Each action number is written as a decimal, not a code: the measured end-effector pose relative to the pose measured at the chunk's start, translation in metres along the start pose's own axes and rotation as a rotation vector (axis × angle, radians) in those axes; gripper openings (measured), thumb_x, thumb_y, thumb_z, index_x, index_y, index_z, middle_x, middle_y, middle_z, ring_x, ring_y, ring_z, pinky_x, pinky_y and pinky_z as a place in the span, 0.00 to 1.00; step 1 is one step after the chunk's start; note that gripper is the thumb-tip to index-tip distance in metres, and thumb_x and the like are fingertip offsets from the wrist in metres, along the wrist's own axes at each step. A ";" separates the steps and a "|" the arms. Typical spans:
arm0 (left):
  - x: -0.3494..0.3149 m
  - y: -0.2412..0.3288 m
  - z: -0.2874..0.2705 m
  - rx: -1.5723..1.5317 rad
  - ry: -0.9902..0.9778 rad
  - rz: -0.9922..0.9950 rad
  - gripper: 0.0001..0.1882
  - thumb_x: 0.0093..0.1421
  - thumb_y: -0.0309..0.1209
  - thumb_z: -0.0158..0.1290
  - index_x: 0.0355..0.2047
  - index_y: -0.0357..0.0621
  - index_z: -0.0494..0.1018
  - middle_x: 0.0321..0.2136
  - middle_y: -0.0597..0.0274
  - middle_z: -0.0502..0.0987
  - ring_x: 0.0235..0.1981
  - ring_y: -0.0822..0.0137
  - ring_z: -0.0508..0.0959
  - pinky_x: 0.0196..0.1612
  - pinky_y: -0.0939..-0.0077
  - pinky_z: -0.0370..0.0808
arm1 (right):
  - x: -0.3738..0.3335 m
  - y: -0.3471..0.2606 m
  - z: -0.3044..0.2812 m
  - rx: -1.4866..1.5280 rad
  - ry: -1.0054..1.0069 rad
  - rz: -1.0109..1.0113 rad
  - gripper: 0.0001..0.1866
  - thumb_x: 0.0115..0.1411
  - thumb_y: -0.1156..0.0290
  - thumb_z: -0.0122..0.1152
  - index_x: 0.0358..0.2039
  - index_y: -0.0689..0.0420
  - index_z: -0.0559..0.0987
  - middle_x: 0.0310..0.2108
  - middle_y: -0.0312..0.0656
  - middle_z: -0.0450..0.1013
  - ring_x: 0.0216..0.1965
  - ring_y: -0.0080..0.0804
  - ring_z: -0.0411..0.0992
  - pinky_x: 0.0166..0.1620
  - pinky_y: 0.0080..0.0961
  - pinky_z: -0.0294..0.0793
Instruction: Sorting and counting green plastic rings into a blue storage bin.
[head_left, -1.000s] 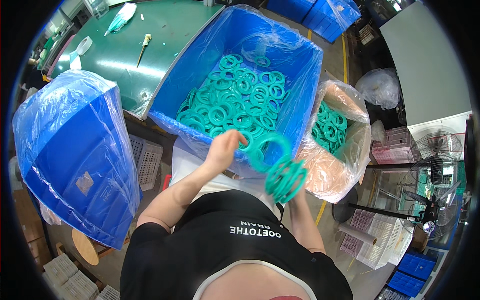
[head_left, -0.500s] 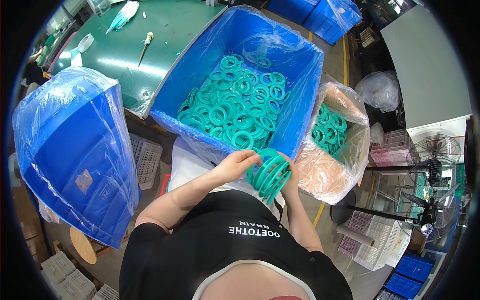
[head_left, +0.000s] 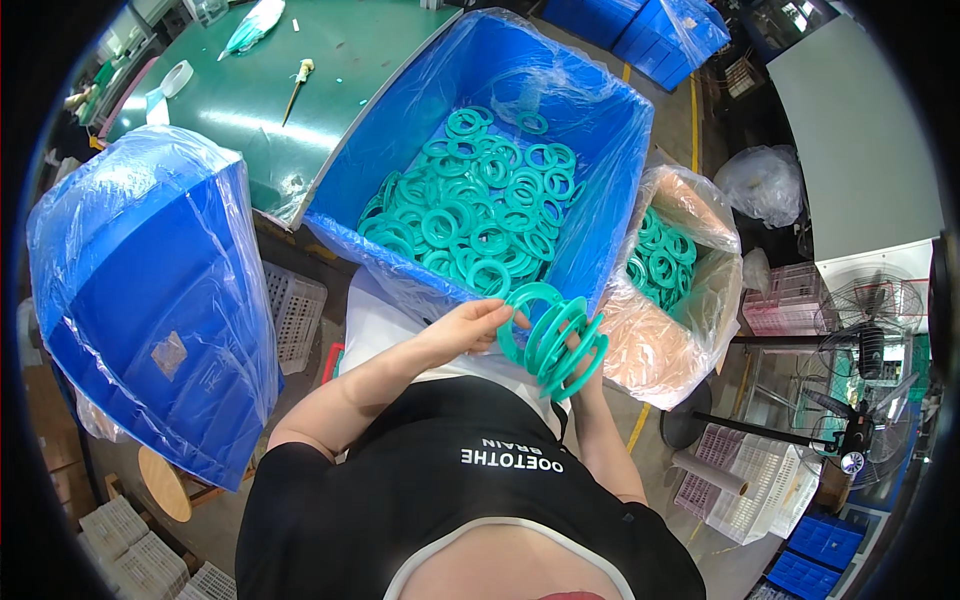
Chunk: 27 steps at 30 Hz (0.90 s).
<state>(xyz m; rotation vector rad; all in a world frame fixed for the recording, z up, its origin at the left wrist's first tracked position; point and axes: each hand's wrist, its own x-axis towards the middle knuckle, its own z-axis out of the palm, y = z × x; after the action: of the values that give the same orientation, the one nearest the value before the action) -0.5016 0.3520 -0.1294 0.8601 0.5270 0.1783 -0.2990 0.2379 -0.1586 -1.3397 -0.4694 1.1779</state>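
Bunch [head_left: 548, 345] of green rings: between my hands, before my shirt [head_left: 450, 430], by the near edge of the bin [head_left: 610, 110].
Left hand [head_left: 470, 328]: thumb and fingertips pinched on the end ring.
Right hand [head_left: 588, 375]: fingers curled into the bunch, partly hidden by it.
Bin: blue, film-lined; its near wall stands between me and the loose rings [head_left: 440, 228].
Sack [head_left: 650, 355]: right, more rings inside.
Second bin [head_left: 150, 290]: left, film-covered.
Table [head_left: 225, 105]: beyond it, bearing tape [head_left: 177, 78].
Fan [head_left: 872, 365]: far right.
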 end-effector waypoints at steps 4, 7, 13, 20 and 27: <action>-0.008 -0.012 0.011 0.094 0.029 0.194 0.12 0.66 0.38 0.43 0.40 0.46 0.71 0.24 0.77 0.66 0.20 0.84 0.56 0.23 0.87 0.55 | -0.006 0.004 0.011 0.046 0.109 -0.043 0.09 0.56 0.69 0.61 0.35 0.59 0.75 0.26 0.33 0.72 0.22 0.20 0.70 0.26 0.20 0.69; -0.006 -0.019 0.007 0.066 0.073 0.214 0.12 0.66 0.37 0.42 0.42 0.47 0.71 0.26 0.78 0.67 0.20 0.85 0.56 0.23 0.88 0.54 | -0.013 0.006 0.011 0.058 0.101 -0.043 0.10 0.56 0.69 0.61 0.36 0.59 0.74 0.25 0.34 0.72 0.21 0.21 0.70 0.25 0.19 0.70; -0.009 -0.014 0.003 -0.057 0.026 0.213 0.12 0.67 0.39 0.42 0.40 0.47 0.71 0.23 0.78 0.64 0.19 0.85 0.56 0.22 0.88 0.53 | -0.017 0.007 0.017 0.049 0.082 -0.088 0.10 0.57 0.70 0.60 0.36 0.60 0.73 0.22 0.36 0.71 0.19 0.23 0.71 0.22 0.18 0.71; -0.002 -0.014 -0.004 0.017 0.309 0.123 0.12 0.65 0.39 0.45 0.32 0.44 0.72 0.19 0.75 0.64 0.20 0.80 0.63 0.24 0.83 0.63 | -0.033 -0.010 0.035 -0.038 -0.031 -0.102 0.05 0.57 0.76 0.56 0.34 0.60 0.70 0.20 0.39 0.70 0.19 0.27 0.71 0.23 0.20 0.72; 0.026 -0.031 -0.031 1.234 0.734 0.764 0.08 0.59 0.30 0.50 0.31 0.36 0.70 0.19 0.49 0.68 0.21 0.55 0.69 0.28 0.62 0.68 | -0.033 0.002 0.038 -0.077 -0.055 -0.114 0.06 0.58 0.75 0.55 0.34 0.59 0.68 0.19 0.42 0.71 0.18 0.32 0.72 0.20 0.24 0.73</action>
<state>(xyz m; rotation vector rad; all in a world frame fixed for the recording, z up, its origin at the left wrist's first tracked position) -0.4972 0.3620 -0.1793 2.2243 0.9903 0.9536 -0.3449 0.2280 -0.1396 -1.3307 -0.6279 1.1137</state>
